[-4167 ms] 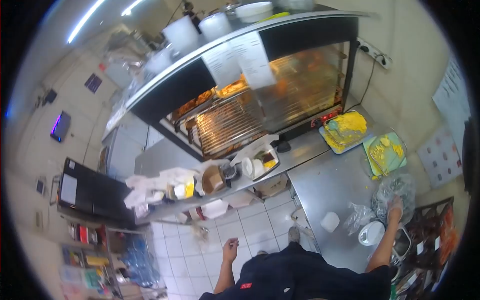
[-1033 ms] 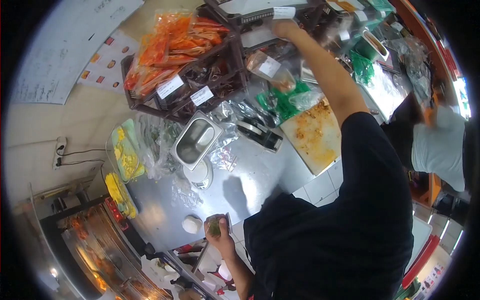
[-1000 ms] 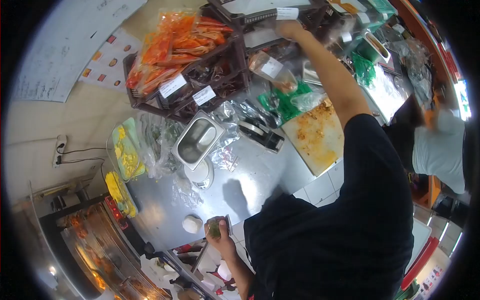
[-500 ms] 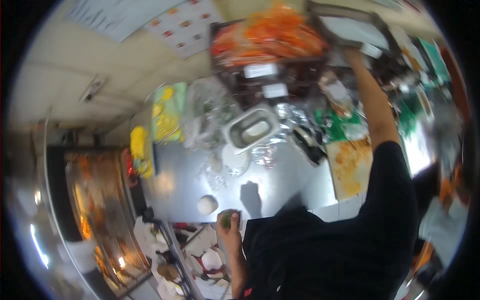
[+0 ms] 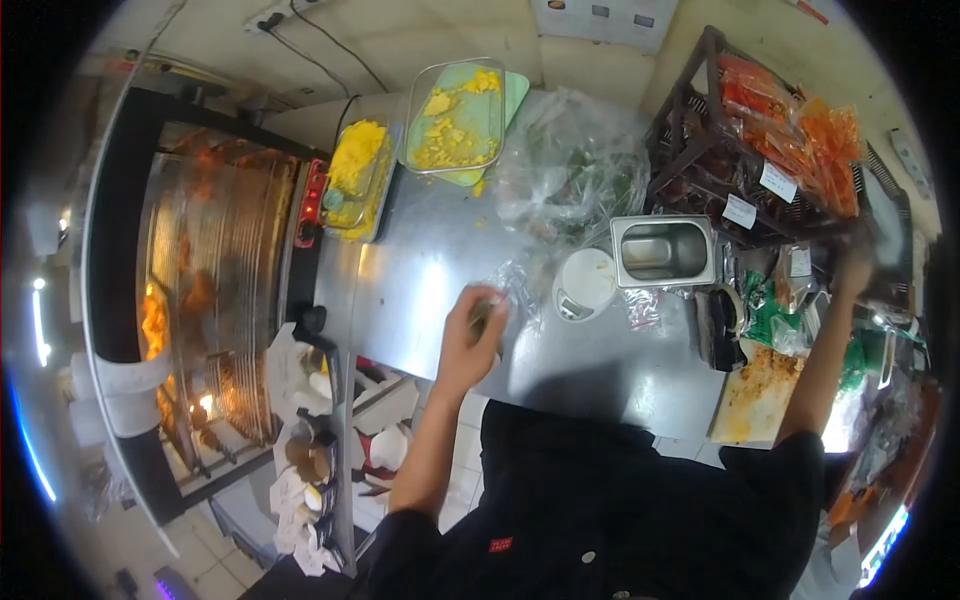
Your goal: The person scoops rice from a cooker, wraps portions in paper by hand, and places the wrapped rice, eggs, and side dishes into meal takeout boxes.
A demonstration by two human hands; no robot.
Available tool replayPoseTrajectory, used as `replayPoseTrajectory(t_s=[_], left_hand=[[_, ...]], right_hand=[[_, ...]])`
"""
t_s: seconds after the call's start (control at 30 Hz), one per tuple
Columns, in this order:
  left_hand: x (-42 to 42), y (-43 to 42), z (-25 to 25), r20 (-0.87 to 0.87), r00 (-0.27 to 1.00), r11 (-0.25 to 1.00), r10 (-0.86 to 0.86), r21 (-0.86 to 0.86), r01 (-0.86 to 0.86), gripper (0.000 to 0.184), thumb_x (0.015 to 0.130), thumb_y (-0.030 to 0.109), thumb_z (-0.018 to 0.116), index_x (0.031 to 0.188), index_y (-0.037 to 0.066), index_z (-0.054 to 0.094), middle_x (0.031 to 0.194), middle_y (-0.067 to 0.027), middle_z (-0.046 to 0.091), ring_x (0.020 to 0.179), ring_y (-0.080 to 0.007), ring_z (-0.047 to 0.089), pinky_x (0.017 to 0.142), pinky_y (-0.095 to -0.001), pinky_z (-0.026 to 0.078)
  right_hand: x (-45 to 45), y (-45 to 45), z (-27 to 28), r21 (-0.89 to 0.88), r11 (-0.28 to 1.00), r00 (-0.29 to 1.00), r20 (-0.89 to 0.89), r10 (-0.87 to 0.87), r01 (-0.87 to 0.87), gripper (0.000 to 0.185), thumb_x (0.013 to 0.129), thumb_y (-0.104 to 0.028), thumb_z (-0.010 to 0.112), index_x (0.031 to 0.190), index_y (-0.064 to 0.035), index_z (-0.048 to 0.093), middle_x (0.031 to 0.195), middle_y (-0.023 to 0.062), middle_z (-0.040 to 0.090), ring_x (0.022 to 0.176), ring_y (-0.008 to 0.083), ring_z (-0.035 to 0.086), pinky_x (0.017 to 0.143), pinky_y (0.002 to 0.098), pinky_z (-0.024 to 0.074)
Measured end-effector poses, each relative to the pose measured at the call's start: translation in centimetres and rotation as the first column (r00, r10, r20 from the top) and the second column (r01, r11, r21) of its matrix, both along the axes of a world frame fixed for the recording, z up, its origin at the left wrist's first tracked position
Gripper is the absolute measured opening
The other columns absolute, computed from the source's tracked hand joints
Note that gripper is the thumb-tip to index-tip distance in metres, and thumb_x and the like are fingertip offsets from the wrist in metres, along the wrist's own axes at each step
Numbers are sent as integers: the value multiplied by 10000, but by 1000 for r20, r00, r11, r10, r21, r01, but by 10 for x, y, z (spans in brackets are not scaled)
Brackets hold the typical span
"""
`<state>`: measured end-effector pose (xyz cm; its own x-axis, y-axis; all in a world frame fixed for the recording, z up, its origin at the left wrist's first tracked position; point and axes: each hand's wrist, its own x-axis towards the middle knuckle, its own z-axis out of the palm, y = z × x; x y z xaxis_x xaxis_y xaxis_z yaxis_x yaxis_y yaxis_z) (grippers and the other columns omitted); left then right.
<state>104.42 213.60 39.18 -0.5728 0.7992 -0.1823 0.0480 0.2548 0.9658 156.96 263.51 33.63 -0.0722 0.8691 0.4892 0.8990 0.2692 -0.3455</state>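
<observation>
My left hand (image 5: 472, 340) is over the steel table, its fingers curled around a small cup with dark green contents (image 5: 480, 318), mostly hidden by the fingers. Close beyond it lies crumpled clear plastic (image 5: 510, 285). A round white kitchen scale (image 5: 590, 285) stands to the right of this hand, beside an empty steel pan (image 5: 662, 252). Far off to the right, my right hand (image 5: 853, 268) reaches to a dark crate with pale contents (image 5: 885, 225). Motion smears its fingers, so what it touches is unclear.
Yellow food fills a glass dish (image 5: 358, 165); another glass dish (image 5: 455, 150) holds yellow bits. A plastic bag with greens (image 5: 575, 165) sits at the back. Dark crates (image 5: 690, 150) hold orange-red packets. A stained cutting board (image 5: 755, 400) lies right; a lit glass-fronted oven (image 5: 220, 300) stands left.
The view has swung left. My left hand has moved from the table's front edge inward over the table, still holding the cup. My right arm still reaches toward the crate. The white round item is no longer visible.
</observation>
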Motion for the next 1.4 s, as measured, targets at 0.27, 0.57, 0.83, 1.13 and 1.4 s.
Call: replayPoseTrajectory(t_s=[0.27,0.57,0.83,1.13,1.4], left_hand=[[-52,238,-115,-744,440,858,-503,-369,357,275,772,155,755,1034,86,705,1166,-144,644,1026,-321,657,899,-484,483],[-96,247,-149,-245,793,830,-558,-147,539,424,700,327,861,981,53,700,893,-105,715,845,-224,683,753,-434,509],[-108,255,-149,282,940,976,-194,148,158,610,664,367,946,1065,-12,687,872,-79,686,724,-181,610,667,-354,492],[-100,230,-85,811,532,816,243,126,-565,619,836,427,803,1201,-35,610,1099,-105,668,928,-197,624,761,-369,526],[4,-203,-26,590,801,792,102,439,-424,464,913,386,707,1235,62,622,1038,-33,644,928,-144,556,754,-332,467]], right_hand=[[-81,-248,70,-61,979,891,-406,-203,195,501,1009,-427,532,1227,6,662,1101,139,711,996,214,653,852,347,496],[-120,-502,104,-271,855,622,-594,-510,442,449,977,-422,609,1148,-9,660,1054,74,680,571,89,541,446,204,380],[-59,-601,79,-85,917,679,-646,-348,390,433,983,-408,615,1169,-19,655,1110,74,678,849,115,640,514,208,472],[-20,-619,37,40,990,691,-720,-64,133,362,994,-339,587,1131,-11,658,1013,54,683,716,100,586,535,222,466],[-86,-650,8,110,929,929,-77,363,-354,420,1008,-319,589,1186,56,649,1148,170,696,1004,244,664,836,350,542]])
